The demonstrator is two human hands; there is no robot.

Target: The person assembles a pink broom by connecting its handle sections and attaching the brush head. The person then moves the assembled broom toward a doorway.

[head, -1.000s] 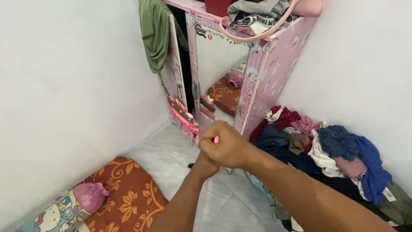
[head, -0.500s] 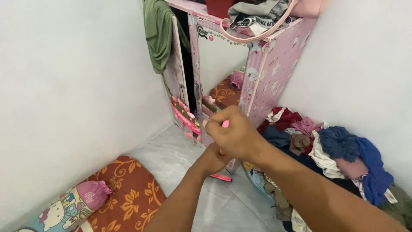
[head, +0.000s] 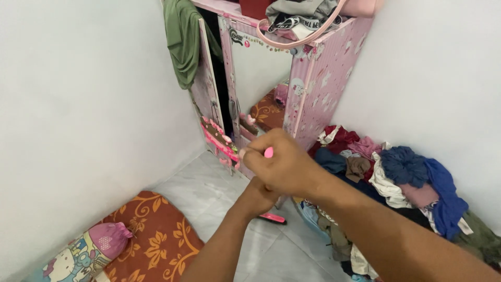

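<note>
**Hands stacked at frame centre, pink wardrobe behind**

Pink wardrobe [head: 318,99] upper centre, door ajar; clothes pile [head: 407,188] right; orange mat [head: 151,240] lower left. Right hand [head: 284,167] covers left hand [head: 258,198]. Small pink object [head: 269,152], mostly hidden, centre frame, w/ right fingers curled tight on it. Left-hand fingers: can't tell.

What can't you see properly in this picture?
Head view only:
- Pink thing: the right hand covers most of it, so its kind is unclear.
- Left hand: its fingers sit behind the right hand.
- Wardrobe: inside is dark; top cut by the edge.
- Clothes pile: its lower part hides behind the right arm.
</note>
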